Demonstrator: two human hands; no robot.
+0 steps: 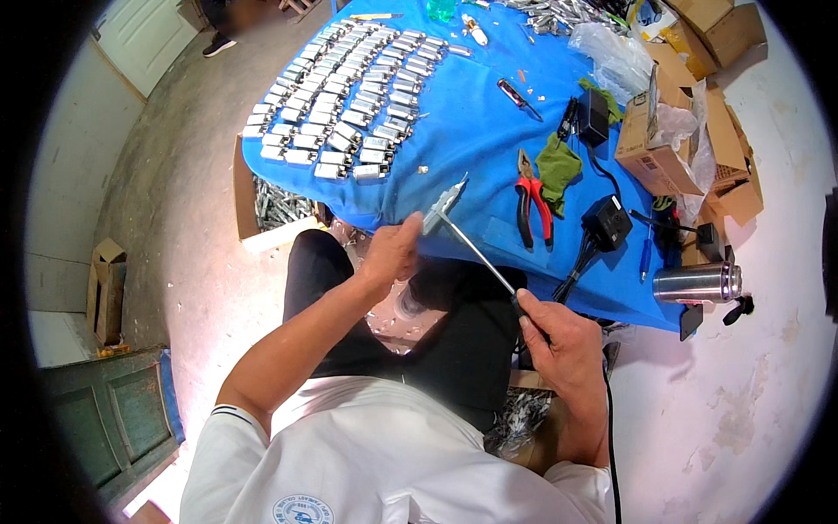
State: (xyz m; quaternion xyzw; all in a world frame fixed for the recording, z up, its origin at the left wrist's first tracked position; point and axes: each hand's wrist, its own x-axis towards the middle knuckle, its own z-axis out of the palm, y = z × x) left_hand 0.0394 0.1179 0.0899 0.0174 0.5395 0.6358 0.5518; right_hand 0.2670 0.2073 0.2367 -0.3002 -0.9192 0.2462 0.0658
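left hand (pixel 393 253) pinching silver metal part (pixel 443 204) over near edge of blue table (pixel 476 113), right hand (pixel 563 336) gripping long-shafted tool (pixel 480 256), tip meeting the part, red-handled pliers (pixel 526 188) lying right, metal cylinders (pixel 373 156) lying far left

Beyond the fingers (pixel 408 236) spreads a blue cloth-covered tabletop (pixel 476 113). Left of them, a grey-brown bare floor (pixel 183 157) meets a pale flat wall (pixel 74 175) and a white panelled door (pixel 144 44); right, a white flaking wall (pixel 742 367).
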